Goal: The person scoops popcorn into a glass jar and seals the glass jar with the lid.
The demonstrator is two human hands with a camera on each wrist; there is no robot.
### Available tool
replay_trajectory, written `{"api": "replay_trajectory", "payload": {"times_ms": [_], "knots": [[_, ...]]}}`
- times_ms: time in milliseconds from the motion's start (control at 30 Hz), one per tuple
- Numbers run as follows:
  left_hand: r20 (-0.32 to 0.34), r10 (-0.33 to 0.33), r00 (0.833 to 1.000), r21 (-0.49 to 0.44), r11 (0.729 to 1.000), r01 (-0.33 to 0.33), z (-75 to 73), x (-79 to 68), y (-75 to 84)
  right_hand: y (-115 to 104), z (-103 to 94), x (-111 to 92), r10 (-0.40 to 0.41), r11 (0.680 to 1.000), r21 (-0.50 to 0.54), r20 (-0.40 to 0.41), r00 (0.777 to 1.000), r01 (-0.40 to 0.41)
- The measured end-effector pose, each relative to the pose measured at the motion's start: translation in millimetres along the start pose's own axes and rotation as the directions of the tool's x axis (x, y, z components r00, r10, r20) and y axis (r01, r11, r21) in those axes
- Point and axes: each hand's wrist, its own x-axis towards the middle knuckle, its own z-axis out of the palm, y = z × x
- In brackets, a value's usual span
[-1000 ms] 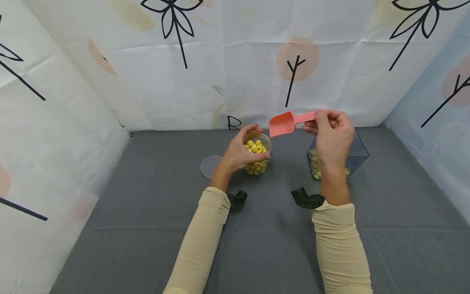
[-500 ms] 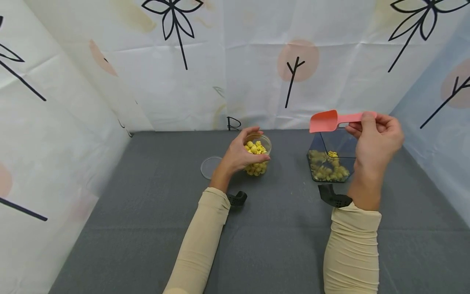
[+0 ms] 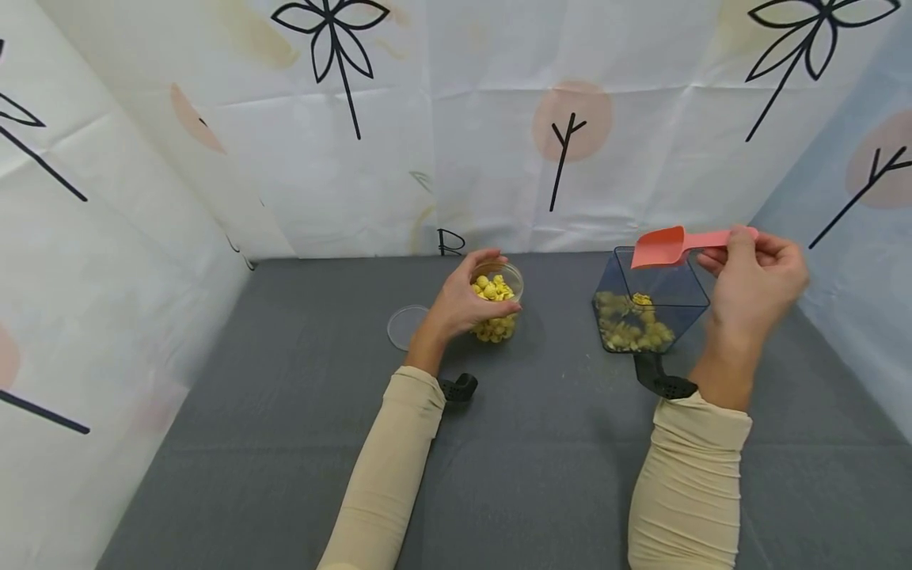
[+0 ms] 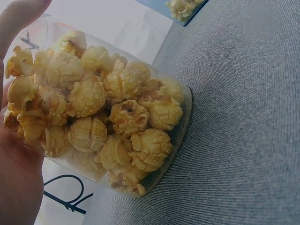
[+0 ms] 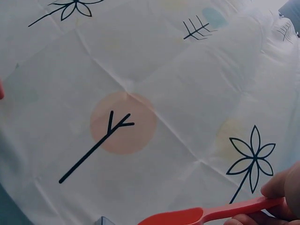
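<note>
My left hand (image 3: 465, 299) grips a clear round jar (image 3: 514, 277) that stands on the table. Yellow caramel popcorn (image 4: 89, 98) fills much of the jar, seen close up in the left wrist view. My right hand (image 3: 758, 281) pinches the handle of a pink scoop (image 3: 661, 247), which hovers over the rim of a bluish transparent square container (image 3: 684, 321). Popcorn (image 3: 627, 324) covers the bottom of that container. In the right wrist view the scoop (image 5: 178, 218) shows along the lower edge; no popcorn can be seen in it.
A clear round lid (image 3: 404, 326) lies on the grey table (image 3: 299, 443), left of the jar and partly behind my left wrist. White patterned cloth (image 3: 484, 142) closes off the back and sides of the table.
My right hand has carried the scoop rightward from beside the jar to above the square container, then slightly lower. The left hand stays at the jar.
</note>
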Motion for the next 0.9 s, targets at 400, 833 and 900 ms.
{"api": "replay_trajectory", "payload": {"times_ms": [400,833,900], "knots": [[-0.002,0.012,1.0,-0.03,0.999,-0.012,0.5,1.1,-0.9,13,-3.0,7,0.16,0.818,-0.571,0.107,0.981,-0.071],[-0.005,0.016,1.0,-0.037,0.999,-0.016,1.1,1.5,-2.1,22,3.4,4,0.213,0.557,-0.815,0.326,0.921,0.159],[-0.005,0.015,1.0,-0.037,0.999,-0.015,1.1,1.5,-1.9,23,3.9,4,0.22,0.546,-0.818,0.35,0.91,0.183]]}}
